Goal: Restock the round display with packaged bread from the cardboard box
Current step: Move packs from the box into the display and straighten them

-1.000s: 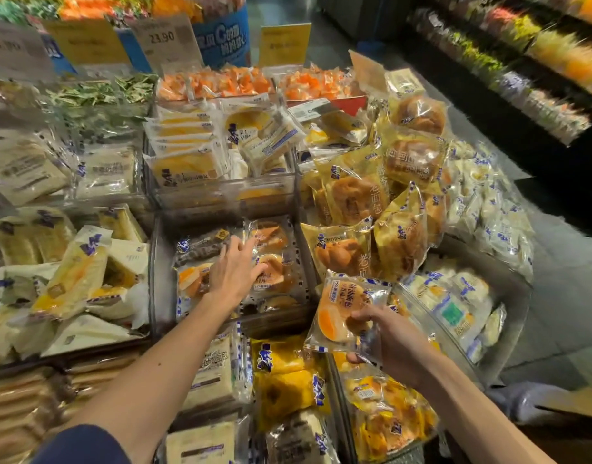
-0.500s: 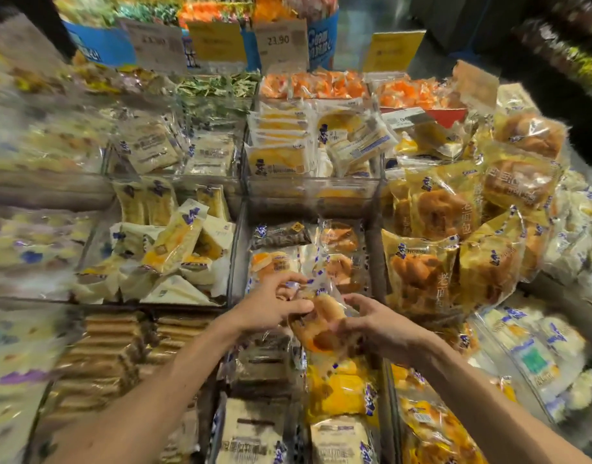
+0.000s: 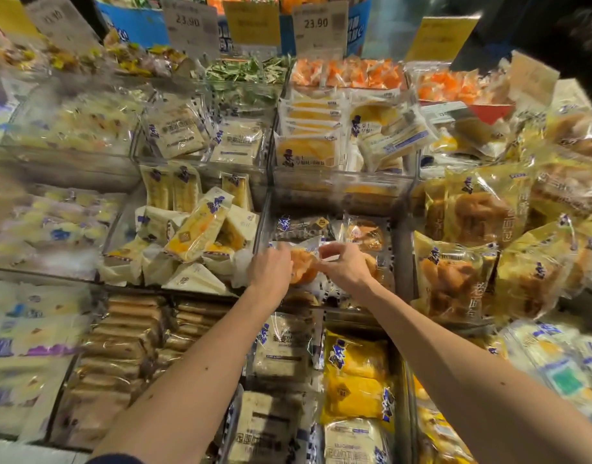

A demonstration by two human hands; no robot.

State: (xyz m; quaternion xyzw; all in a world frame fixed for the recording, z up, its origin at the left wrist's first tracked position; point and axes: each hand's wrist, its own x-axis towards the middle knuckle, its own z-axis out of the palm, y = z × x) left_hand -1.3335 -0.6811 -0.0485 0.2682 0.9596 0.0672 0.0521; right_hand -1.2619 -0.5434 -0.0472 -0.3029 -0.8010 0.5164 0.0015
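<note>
My right hand (image 3: 345,266) pinches the top edge of the bread pack (image 3: 303,271) between thumb and forefinger. My left hand (image 3: 271,269) is against the pack's left side, but its fingers are smeared by motion, so I cannot tell whether they are closed round the film or only steadying it.

A second ago my right hand alone held this pack out over the front right of the round display (image 3: 400,333), while my left lay flat on the stock in the clear middle bin (image 3: 401,262). Half a second ago the two hands met at that bin's front edge. Now the pack is down inside the bin, on top of what lies there, in front of an orange bun pack (image 3: 365,234) and a dark pack (image 3: 301,226) at the back wall. I judge this placement is nearly done: letting go is what remains, then another trip to the cardboard box, which is out of view.

The pack itself is a round golden-orange bun in clear crinkly film, with white and blue print. It looks soft and light, so I would set it down without pressing.
</note>
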